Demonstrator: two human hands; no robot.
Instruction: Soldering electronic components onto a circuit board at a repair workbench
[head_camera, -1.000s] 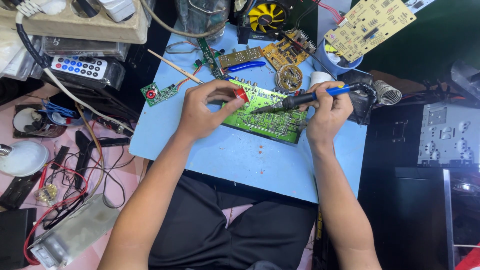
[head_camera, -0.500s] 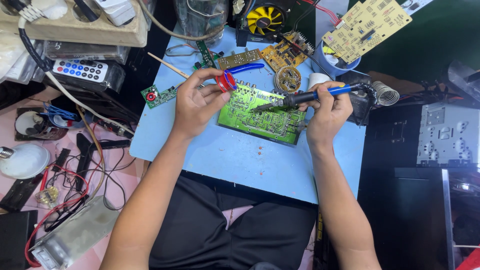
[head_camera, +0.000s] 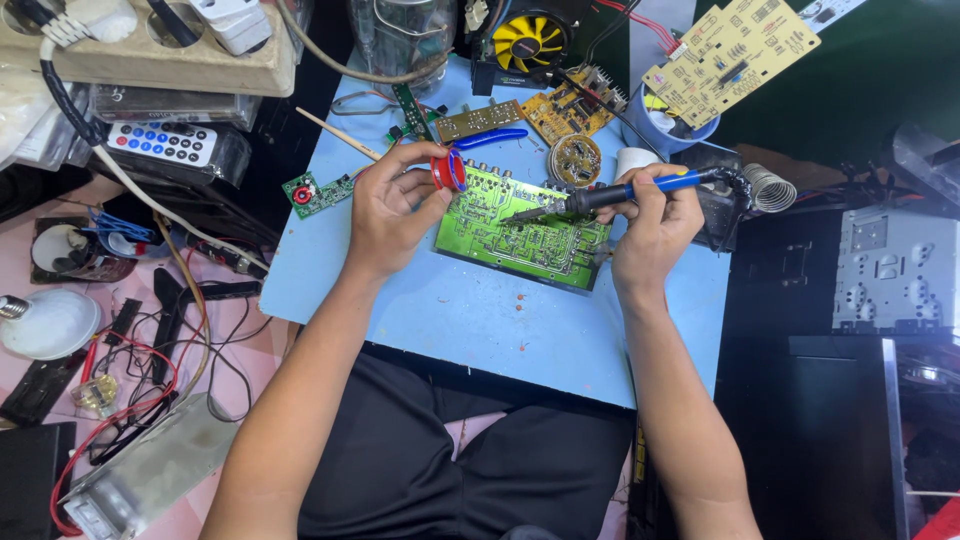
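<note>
Head view: green circuit board (head_camera: 523, 232) lies on a blue mat (head_camera: 470, 320) — everything else sits around it. At the board's upper left corner, the left hand (head_camera: 392, 205) pinches a small red solder spool (head_camera: 447, 171) between thumb and fingers. Over the board's right half, the right hand (head_camera: 652, 222) has its fingers curled tight around a blue-handled soldering iron (head_camera: 610, 195) — tip touching the board's middle. Beyond the board's far edge lies a round brown board (head_camera: 575, 158).
</note>
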